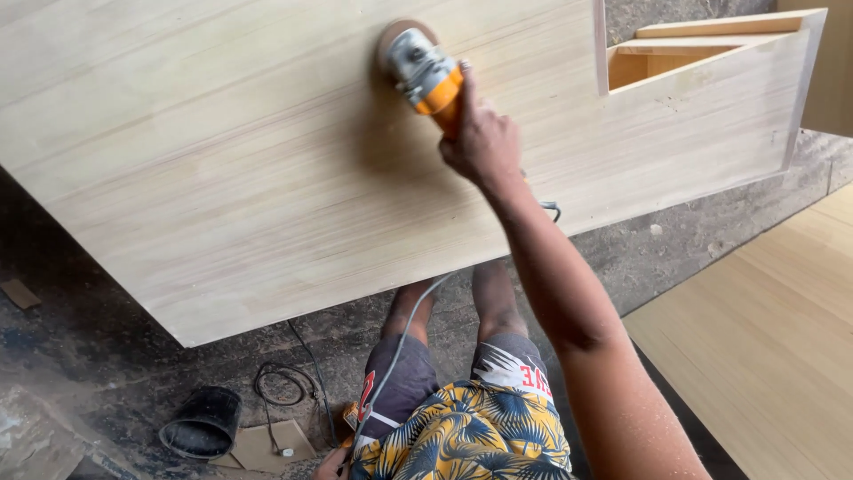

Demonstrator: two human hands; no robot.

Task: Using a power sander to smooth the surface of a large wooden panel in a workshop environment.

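My right hand [481, 140] grips the orange body of a handheld power sander [425, 71], arm stretched out over a large pale wooden panel [249, 178]. The sander's round brown disc rests flat on the panel near its far edge, with its grey metal head on top. A grey cable [402, 338] runs from the tool down past my legs. Only the fingertips of my left hand [330, 464] show at the bottom edge, beside my patterned shorts; what they hold cannot be made out.
An open wooden box section [702, 53] joins the panel at the right. A second pale board [764, 338] lies on the floor at the right. On the dusty dark floor [107, 338] sit a black bucket [203, 425], a coiled black cord [284, 384] and cardboard scraps.
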